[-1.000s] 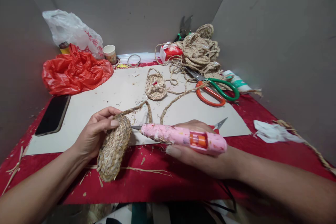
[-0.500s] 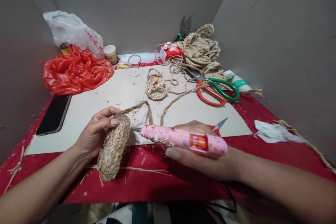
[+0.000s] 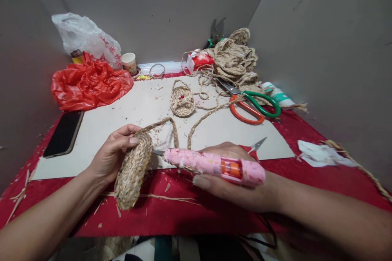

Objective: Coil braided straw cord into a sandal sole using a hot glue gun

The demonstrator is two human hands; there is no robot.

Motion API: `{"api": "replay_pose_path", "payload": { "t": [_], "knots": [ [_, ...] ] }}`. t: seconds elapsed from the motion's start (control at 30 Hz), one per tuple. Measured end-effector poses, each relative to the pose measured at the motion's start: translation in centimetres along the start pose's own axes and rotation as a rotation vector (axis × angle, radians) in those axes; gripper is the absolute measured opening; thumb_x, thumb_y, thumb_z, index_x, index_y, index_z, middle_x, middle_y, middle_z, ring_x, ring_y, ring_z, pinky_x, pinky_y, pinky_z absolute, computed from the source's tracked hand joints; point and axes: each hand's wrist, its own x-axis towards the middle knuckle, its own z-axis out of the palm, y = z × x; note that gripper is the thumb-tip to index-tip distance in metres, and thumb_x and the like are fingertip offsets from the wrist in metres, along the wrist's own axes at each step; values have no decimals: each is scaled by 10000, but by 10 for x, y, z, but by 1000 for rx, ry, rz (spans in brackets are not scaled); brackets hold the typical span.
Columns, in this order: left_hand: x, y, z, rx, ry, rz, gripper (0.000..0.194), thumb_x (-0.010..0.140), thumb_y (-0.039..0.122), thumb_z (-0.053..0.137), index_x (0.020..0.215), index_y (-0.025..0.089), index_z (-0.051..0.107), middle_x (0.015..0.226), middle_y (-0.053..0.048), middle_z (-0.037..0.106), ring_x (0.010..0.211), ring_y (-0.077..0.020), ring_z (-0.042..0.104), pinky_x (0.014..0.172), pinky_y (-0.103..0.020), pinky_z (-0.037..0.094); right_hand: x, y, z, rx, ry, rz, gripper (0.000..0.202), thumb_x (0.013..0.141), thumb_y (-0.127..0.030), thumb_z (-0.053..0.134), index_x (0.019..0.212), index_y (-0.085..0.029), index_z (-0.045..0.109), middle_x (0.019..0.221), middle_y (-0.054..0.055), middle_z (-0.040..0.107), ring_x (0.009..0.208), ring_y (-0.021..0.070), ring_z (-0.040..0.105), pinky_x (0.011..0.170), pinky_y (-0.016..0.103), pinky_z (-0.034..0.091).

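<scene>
My left hand pinches the upper end of an oval woven straw sole, thumb on its near face, tilted above the table edge. A braided straw cord runs from its top and bends down behind the tool in my other hand. My right hand is wrapped round a pink hot glue gun. Its metal nozzle points left at the sole's right edge, very close to it; I cannot tell whether they touch. The fingers behind the gun are mostly hidden. Farther back lies a small woven slipper with a red bead.
Large scissors with orange and green handles lie at the right, before a heap of braided straw cord. Smaller scissors show their blades beyond my right hand. At left are a phone, a red plastic bag and a paper cup.
Almost nothing differs. The glue gun's nozzle end has dipped very slightly, still at the sole's edge. Both hands keep their hold, and the whole view has shifted a little.
</scene>
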Motion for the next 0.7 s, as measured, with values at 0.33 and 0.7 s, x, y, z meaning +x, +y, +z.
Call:
{"api": "replay_pose_path", "payload": {
  "t": [0.33,0.7],
  "knots": [
    [1,-1,-2,4,-15,12,206,574,136,720,770,171,667,620,14,671,496,-123,596,521,-230,493,2,-2,1,67,1,-36,378,912,-289,519,608,-220,304,512,-75,312,441,73,286,437,234,248],
    [0,-2,1,-44,-16,-1,224,576,118,708,788,174,661,614,22,653,494,-117,574,510,-226,476,2,-1,0,21,-40,-55,379,924,-287,507,623,-221,287,546,-65,313,478,87,309,482,244,286]
  ]
}}
